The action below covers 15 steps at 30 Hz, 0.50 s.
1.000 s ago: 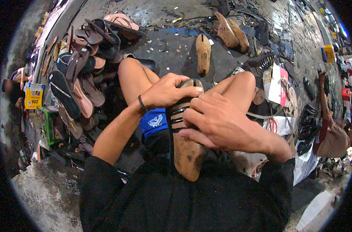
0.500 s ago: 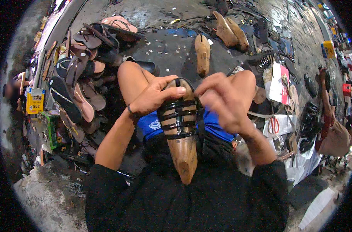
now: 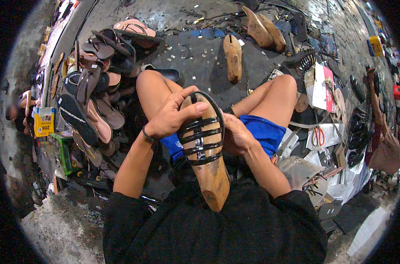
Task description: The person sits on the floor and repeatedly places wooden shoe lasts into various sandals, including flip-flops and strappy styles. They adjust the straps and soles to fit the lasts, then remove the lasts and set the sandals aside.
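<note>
A wooden shoe last (image 3: 214, 187) stands over my lap, its bare heel end toward me. On it is a sandal (image 3: 207, 146) with several glossy black cross straps, one lengthwise strap and a dark sole edge. My left hand (image 3: 171, 115) is closed round the toe end on the left, thumb on top near the front strap. Along the sandal's right edge my right hand (image 3: 236, 135) grips at the sole, thumb against the side and its other fingers mostly hidden behind. Beyond my knees another wooden last (image 3: 233, 59) lies on the dark ground.
Finished-looking sandals (image 3: 92, 81) lie heaped at the left, near a yellow box (image 3: 44, 122). Two more wooden lasts (image 3: 263, 31) rest at the far right. Red-handled scissors (image 3: 318, 136) lie among scraps beside my right knee. A person (image 3: 22, 108) shows at the far left edge.
My right hand, blurred and lifted beside the toe earlier, has come down onto the sandal's right edge. The sandal has tilted slightly, showing more of its right sole edge.
</note>
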### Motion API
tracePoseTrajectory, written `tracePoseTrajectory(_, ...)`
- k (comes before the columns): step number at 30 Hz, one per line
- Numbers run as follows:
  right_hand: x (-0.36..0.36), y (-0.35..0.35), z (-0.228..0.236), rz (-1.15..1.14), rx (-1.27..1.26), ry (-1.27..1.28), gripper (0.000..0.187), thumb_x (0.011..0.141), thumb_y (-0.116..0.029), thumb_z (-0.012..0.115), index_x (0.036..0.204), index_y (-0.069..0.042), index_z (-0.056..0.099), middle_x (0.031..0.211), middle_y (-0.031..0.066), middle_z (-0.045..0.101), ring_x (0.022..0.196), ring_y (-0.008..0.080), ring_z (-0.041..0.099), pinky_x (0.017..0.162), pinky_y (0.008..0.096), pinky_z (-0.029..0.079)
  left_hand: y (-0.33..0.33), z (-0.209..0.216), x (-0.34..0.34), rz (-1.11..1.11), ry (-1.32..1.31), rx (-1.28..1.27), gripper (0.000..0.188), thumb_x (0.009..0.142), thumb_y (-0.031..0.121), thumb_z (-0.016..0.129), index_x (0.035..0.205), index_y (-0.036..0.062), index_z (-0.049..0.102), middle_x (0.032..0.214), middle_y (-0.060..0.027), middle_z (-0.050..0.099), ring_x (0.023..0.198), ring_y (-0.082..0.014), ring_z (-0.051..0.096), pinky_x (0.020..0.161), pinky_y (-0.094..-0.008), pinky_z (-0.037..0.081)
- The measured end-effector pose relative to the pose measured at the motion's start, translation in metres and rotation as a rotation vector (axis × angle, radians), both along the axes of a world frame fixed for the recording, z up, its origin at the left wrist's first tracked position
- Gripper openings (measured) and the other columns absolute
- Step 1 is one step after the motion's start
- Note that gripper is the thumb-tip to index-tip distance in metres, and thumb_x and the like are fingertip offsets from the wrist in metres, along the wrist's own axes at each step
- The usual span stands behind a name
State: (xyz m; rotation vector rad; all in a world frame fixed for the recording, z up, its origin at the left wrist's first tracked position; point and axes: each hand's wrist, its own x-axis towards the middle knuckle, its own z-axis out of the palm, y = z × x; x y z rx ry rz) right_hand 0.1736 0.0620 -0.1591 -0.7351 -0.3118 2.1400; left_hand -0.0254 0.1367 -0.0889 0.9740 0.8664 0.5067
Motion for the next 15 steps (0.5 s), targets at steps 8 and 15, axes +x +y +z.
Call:
tracePoseTrajectory(8, 0.000, 0.002, -0.003, 0.114, -0.102, -0.019, 0.037, 0.107, -0.034, 0.053, 0.121, -0.002, 0.065, 0.107, 0.0023, 0.072, 0.090, 0.0101, 0.066, 0.080, 0.0283, 0.054, -0.008, 0.001, -0.002, 0.123, 0.001, -0.073, 0.042, 0.097, 0.029, 0.070, 0.125, 0.0004, 0.057, 0.103, -0.0009, 0.067, 0.093, -0.0069, 0.062, 0.080, -0.0237, 0.051)
tracePoseTrajectory(15, -0.009, -0.020, -0.015, -0.082, 0.018, 0.014, 0.037, 0.105, -0.034, 0.056, 0.122, -0.002, 0.066, 0.112, 0.0024, 0.071, 0.095, 0.0109, 0.066, 0.086, 0.0293, 0.053, -0.006, -0.010, -0.009, 0.077, -0.041, -0.090, 0.040, 0.097, 0.025, 0.070, 0.127, 0.0025, 0.055, 0.102, 0.0006, 0.066, 0.093, -0.0066, 0.062, 0.081, -0.0243, 0.051)
